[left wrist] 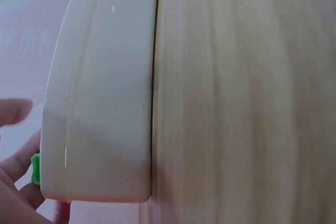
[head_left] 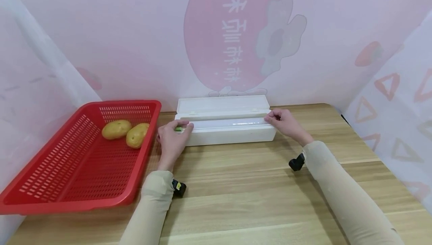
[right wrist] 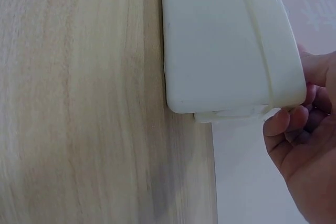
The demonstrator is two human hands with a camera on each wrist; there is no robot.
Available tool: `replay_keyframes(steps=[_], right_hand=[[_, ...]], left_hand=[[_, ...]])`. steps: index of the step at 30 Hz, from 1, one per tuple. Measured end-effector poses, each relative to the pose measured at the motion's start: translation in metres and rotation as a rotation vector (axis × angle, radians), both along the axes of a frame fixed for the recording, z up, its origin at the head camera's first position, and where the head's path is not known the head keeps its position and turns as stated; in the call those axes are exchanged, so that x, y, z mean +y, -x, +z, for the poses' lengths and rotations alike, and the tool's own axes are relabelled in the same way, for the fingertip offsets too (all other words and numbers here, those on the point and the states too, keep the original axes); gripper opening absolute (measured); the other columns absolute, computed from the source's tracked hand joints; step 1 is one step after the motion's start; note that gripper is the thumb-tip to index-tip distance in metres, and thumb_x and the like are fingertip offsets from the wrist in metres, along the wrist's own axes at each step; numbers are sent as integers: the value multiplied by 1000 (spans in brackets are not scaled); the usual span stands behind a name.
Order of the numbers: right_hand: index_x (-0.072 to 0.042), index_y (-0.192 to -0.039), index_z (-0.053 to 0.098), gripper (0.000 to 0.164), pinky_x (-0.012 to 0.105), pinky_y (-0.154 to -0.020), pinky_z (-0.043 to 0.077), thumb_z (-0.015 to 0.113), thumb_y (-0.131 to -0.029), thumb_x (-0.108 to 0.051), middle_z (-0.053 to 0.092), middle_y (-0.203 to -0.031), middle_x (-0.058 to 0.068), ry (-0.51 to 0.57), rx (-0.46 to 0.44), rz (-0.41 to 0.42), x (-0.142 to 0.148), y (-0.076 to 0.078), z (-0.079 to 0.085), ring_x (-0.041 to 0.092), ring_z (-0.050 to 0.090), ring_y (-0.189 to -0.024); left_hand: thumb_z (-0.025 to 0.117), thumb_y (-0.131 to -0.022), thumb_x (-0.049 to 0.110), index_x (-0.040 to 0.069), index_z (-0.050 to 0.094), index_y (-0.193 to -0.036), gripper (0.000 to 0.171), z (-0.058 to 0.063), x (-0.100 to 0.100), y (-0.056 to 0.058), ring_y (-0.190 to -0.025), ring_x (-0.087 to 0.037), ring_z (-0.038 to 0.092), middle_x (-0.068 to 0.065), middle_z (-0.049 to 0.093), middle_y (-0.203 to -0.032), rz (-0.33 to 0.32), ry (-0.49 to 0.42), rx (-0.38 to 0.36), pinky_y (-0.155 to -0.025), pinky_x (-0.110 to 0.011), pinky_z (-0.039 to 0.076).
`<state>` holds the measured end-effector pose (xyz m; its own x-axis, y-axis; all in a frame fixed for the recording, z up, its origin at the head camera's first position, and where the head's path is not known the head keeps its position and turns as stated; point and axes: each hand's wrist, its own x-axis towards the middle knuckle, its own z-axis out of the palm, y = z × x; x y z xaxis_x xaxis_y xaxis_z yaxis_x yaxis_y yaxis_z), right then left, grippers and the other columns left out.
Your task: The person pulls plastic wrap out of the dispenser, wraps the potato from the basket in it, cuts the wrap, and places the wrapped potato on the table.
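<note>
A white cling film box (head_left: 229,137) stands at the back of the table with its lid (head_left: 222,104) raised. Shiny clear cling film (head_left: 233,123) lies along its top. At the left end is my left hand (head_left: 171,140), thumb apart from the fingers, which touch the box end beside a small green piece (left wrist: 35,169). My right hand (head_left: 287,123) is at the right end, thumb and fingertips pinching the film's edge over the rim. In the right wrist view its fingers (right wrist: 294,121) curl by the box corner; the film there is too clear to make out.
A red plastic basket (head_left: 131,185) stands left of the box, close to my left hand. Two potatoes (head_left: 116,129) lie in it at its far right. Printed cloth (head_left: 152,42) hangs behind and beside the wooden table (head_left: 236,196).
</note>
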<state>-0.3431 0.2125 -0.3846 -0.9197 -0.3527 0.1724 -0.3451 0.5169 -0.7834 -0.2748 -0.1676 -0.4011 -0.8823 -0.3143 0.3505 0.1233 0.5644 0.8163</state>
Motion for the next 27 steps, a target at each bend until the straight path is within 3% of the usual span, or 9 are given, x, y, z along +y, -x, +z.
replay_keyframes(steps=[6,11,17,27], right_hand=[[1,-101,66,23,27,-56,34,60,-100,-22,49,-76,9,14,6,7,0,0,1,20,40,-66],[0,-103,66,25,27,-57,36,59,-101,-24,50,-77,9,4,-5,8,1,2,0,20,41,-67],[5,-106,64,26,27,-58,36,56,-102,-20,50,-80,11,7,-24,20,-1,-4,7,20,41,-69],[2,-104,64,22,29,-59,40,52,-104,-17,60,-89,15,23,84,6,-2,2,1,22,47,-71]], left_hand=[[76,-83,38,14,77,-103,31,2,-2,-1,-118,-31,35,-8,67,-111,-16,73,-36,-102,-60,13],[73,-88,25,10,78,-100,20,2,-3,0,-116,-33,38,-9,69,-105,-8,87,-3,-102,-56,16],[73,-91,23,8,79,-100,19,3,-1,1,-113,-31,40,-10,71,-101,24,76,20,-101,-56,15],[74,-90,18,9,80,-98,13,7,6,3,-103,-30,41,-8,69,-89,62,144,187,-96,-61,13]])
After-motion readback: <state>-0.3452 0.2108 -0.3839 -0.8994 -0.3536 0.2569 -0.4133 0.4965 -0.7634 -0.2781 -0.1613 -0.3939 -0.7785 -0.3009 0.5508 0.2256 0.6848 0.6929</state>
